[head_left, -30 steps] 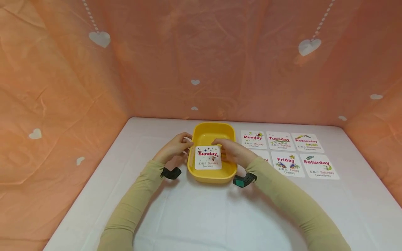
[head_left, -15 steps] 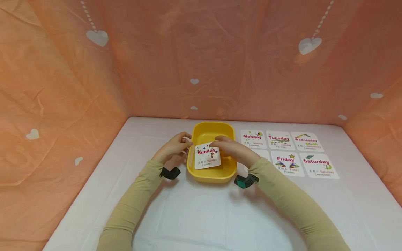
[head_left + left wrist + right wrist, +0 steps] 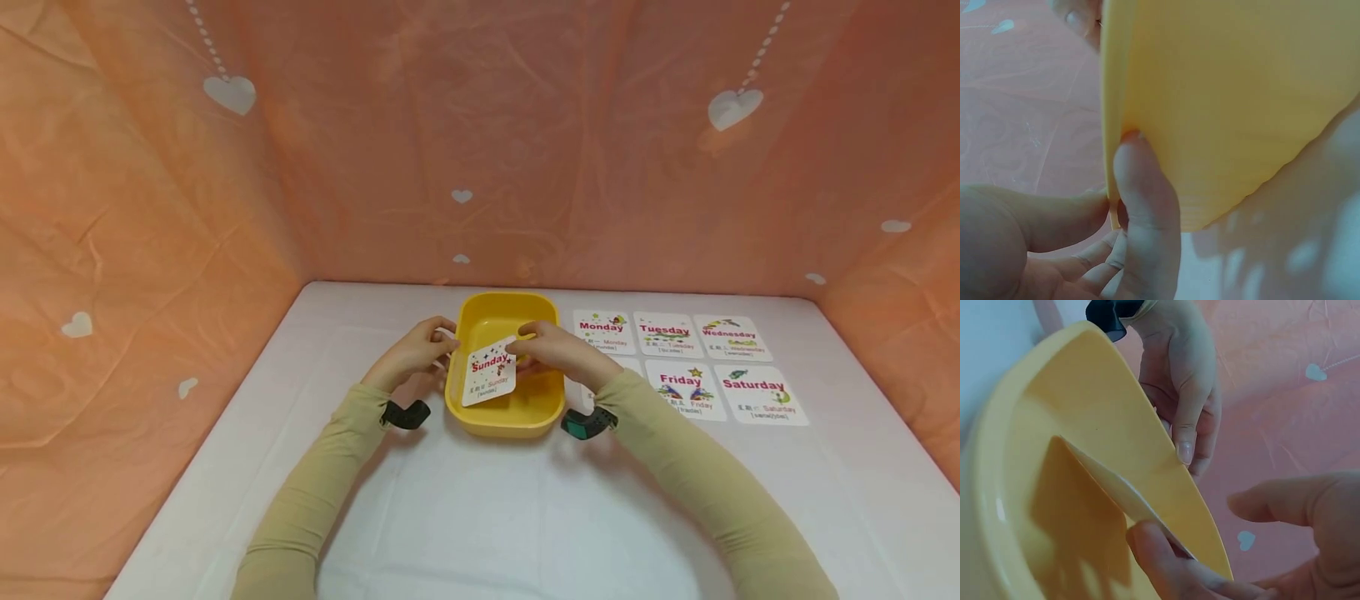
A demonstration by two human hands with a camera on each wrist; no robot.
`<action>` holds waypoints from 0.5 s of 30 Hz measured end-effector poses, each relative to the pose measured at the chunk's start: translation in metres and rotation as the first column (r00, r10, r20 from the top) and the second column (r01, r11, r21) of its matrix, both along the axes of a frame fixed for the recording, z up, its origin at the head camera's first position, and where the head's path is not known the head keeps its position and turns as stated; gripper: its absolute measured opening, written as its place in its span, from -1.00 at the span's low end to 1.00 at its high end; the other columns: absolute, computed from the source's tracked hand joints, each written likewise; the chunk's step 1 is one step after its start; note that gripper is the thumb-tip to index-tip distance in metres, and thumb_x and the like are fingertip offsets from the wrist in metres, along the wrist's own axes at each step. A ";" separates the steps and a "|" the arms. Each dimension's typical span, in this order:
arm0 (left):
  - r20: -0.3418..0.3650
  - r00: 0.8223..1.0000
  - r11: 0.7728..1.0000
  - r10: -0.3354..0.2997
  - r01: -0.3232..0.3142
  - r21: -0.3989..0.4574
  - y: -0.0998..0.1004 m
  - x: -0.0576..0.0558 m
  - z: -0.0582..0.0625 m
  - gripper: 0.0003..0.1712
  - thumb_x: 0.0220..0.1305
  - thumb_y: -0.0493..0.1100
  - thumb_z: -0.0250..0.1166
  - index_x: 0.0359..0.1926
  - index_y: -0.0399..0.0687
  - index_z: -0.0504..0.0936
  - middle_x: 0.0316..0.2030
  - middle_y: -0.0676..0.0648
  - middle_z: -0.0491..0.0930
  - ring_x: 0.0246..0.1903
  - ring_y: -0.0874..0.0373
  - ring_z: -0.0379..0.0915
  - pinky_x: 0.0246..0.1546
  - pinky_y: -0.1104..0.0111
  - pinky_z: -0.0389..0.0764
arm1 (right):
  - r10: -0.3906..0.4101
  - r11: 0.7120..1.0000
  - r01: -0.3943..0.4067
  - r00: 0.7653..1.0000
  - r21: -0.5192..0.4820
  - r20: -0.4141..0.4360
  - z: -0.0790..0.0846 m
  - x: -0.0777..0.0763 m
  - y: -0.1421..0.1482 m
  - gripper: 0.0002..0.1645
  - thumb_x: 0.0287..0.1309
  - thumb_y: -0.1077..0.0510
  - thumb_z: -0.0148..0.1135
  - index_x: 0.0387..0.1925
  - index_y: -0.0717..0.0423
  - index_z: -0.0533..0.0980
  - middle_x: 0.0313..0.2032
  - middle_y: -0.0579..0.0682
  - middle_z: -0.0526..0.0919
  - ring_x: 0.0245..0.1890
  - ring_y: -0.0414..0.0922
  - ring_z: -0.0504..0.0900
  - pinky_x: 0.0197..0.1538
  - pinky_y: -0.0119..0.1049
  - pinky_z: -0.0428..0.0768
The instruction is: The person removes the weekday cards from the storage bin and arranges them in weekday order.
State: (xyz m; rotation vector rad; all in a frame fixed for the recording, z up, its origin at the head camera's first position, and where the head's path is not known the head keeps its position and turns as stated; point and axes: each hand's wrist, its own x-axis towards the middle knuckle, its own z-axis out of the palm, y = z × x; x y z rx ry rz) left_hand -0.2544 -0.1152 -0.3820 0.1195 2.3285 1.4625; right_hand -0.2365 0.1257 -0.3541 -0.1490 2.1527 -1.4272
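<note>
A yellow plastic tray [image 3: 504, 422] stands on the white table. My left hand [image 3: 415, 356] grips its left rim, the thumb and a finger meeting over the edge in the left wrist view. Inside the tray, a white "Sunday" card [image 3: 491, 372] leans at a slant. My right hand [image 3: 562, 352] holds that card by its right edge. In the right wrist view the card [image 3: 1116, 486] appears nearly edge-on, with one finger [image 3: 1154, 549] against it and another finger raised away from it. Part of the grip is hidden behind the card and the fingers.
Right of the tray, cards lie in two rows: "Monday" [image 3: 602, 332], "Tuesday" [image 3: 667, 335] and "Wednesday" [image 3: 732, 337] behind, "Friday" [image 3: 686, 388] and "Saturday" [image 3: 761, 394] in front. Another card [image 3: 630, 364] is mostly covered by the right hand. An orange cloth [image 3: 600, 167] hangs behind the table.
The "Sunday" card has turned anticlockwise and tilted, its right side rising. My right hand has shifted slightly with it. The left hand has stayed at the tray's rim.
</note>
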 end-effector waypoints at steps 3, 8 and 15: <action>0.001 1.000 1.000 0.003 -0.003 -0.002 -0.001 0.000 0.000 -0.62 0.43 -0.20 0.10 0.19 -0.21 0.32 -0.19 -0.30 0.54 -0.42 0.06 0.51 -0.47 0.35 0.54 | 0.016 1.000 -0.015 1.000 -0.021 0.012 0.000 -0.001 -0.003 -0.19 0.25 0.18 0.20 0.35 0.44 0.03 -0.19 0.24 0.59 -0.35 -0.02 0.70 -0.05 -0.16 0.60; -0.001 1.000 1.000 0.002 -0.002 -0.004 -0.002 0.000 0.001 -0.62 0.43 -0.20 0.10 0.19 -0.20 0.32 -0.22 -0.26 0.54 -0.41 0.06 0.52 -0.45 0.33 0.56 | 0.032 0.999 -0.031 0.999 -0.031 0.024 0.000 -0.002 -0.008 -0.30 0.19 0.33 0.21 0.29 0.45 0.16 -0.14 0.27 0.62 -0.40 -0.04 0.70 -0.05 -0.08 0.57; -0.007 1.000 1.000 -0.011 0.012 0.007 -0.001 0.001 0.001 -0.61 0.43 -0.19 0.10 0.19 -0.21 0.31 -0.22 -0.25 0.55 -0.42 0.07 0.52 -0.45 0.31 0.55 | 0.010 1.000 -0.009 1.000 -0.021 0.027 0.000 -0.002 -0.007 -0.31 0.15 0.38 0.21 0.28 0.43 0.19 -0.20 0.27 0.63 -0.50 -0.08 0.69 -0.08 -0.04 0.57</action>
